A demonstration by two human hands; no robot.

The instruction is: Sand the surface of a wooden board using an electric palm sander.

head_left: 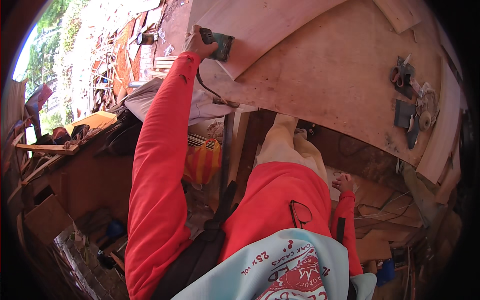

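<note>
My left arm reaches out to the far left, and my left hand (199, 46) is closed round a green and black electric sander (223, 47). The sander rests at the end of a pale, curved wooden board (260, 30) lying on the workbench. From the sander a dark cord (209, 89) runs down over the bench edge. My right hand (343, 183) hangs low beside my body, below the bench edge, with loosely bent fingers apart and nothing visible in it.
On the right of the plywood workbench (320, 85) lie scissors (396, 76), dark sandpaper pieces (404, 114) and a tape roll (425, 120). A striped red and yellow bag (203, 162) hangs under the bench. Wood scraps (120, 60) cover the ground at far left; boards (390, 210) lie at lower right.
</note>
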